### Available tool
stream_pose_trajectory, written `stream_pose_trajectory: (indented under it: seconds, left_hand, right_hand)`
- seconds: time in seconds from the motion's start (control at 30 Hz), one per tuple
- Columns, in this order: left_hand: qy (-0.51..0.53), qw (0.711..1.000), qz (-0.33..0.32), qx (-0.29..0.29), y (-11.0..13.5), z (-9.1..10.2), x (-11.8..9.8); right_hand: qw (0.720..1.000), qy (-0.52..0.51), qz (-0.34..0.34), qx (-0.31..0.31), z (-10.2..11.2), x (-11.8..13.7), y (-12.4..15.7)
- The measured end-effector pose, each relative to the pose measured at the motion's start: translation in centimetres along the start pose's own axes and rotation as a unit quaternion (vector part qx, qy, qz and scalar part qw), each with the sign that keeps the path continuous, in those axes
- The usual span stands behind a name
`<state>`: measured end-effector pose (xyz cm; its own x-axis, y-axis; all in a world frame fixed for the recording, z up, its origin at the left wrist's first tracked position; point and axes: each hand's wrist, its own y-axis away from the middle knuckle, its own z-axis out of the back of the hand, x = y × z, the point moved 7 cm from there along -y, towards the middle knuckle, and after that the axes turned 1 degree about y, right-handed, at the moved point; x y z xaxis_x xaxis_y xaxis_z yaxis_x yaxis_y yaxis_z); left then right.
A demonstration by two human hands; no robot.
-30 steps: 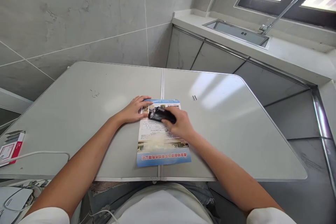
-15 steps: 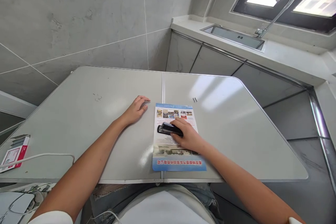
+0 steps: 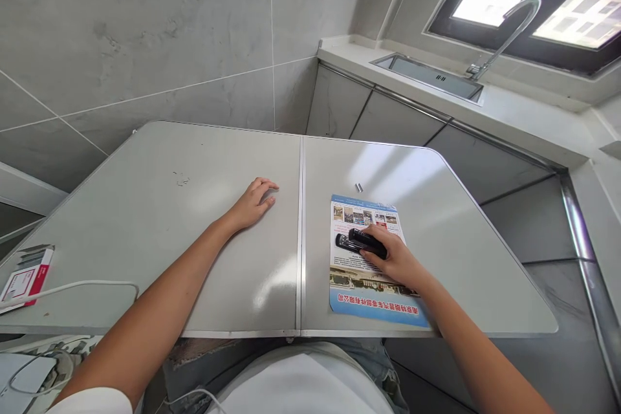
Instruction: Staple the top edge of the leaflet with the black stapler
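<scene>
My right hand (image 3: pixel 392 252) is wrapped round the rear end of a black stapler (image 3: pixel 361 242), whose front points left. Beneath them lies a printed leaflet (image 3: pixel 373 303) with blue bands and small photos, turned upside down to me, on the right half of the table. My left hand (image 3: pixel 255 202) rests on the table left of the centre seam, fingers loosely curved and apart, touching nothing but the tabletop. Two short strips of staples (image 3: pixel 359 187) sit just beyond the leaflet's far edge.
The pale folding table (image 3: pixel 233 284) has a metal seam down its middle. Loose staples (image 3: pixel 181 178) are scattered on its far left part. A red and white box (image 3: pixel 28 277) and a white cable (image 3: pixel 87 283) lie at the near left. A counter with a sink (image 3: pixel 427 76) stands beyond, right.
My right hand has moved right with the stapler, and the leaflet has slid along under it, off the centre seam and slightly turned. The left hand has stayed in place.
</scene>
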<state>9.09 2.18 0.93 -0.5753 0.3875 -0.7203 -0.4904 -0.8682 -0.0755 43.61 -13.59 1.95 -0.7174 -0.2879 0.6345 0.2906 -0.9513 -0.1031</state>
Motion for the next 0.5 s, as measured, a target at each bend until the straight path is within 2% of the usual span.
stream_pose_trajectory:
  seconds: [0.1, 0.13, 0.17, 0.2, 0.27, 0.3, 0.37, 0.4, 0.5]
  left_hand:
    - [0.009, 1.0, -0.009, -0.019, -0.1, 0.2, -0.2]
    - [0.01, 0.999, -0.014, -0.034, -0.2, 0.5, -0.3]
    - [0.008, 0.998, -0.017, -0.056, -0.2, 0.9, -0.2]
    - [0.0, 0.996, -0.017, -0.083, -0.2, 1.5, -0.1]
    - [-0.039, 0.988, 0.002, -0.149, -0.2, 3.1, 0.7]
    - [-0.073, 0.981, 0.022, -0.181, -0.1, 4.0, 1.4]
    - [-0.159, 0.958, 0.076, -0.225, 0.3, 5.6, 2.9]
    - [-0.203, 0.946, 0.108, -0.228, 0.4, 6.1, 3.7]
    - [-0.266, 0.924, 0.207, -0.181, 0.7, 6.6, 6.4]
  right_hand:
    - [0.996, -0.06, 0.026, 0.058, 0.5, -0.7, -0.4]
    - [0.994, -0.089, 0.028, 0.057, 1.2, -1.5, -0.6]
    - [0.993, -0.113, 0.016, 0.031, 2.2, -2.7, -1.0]
    - [0.992, -0.118, -0.02, -0.032, 3.7, -4.5, -1.3]
    - [0.975, -0.049, -0.129, -0.176, 7.1, -9.0, -1.5]
    - [0.959, 0.008, -0.171, -0.226, 8.6, -11.0, -1.5]
    - [0.938, 0.116, -0.213, -0.248, 10.7, -14.2, -2.0]
    - [0.933, 0.141, -0.227, -0.24, 11.4, -15.6, -2.5]
    - [0.907, 0.224, -0.289, -0.21, 12.7, -18.9, -3.6]
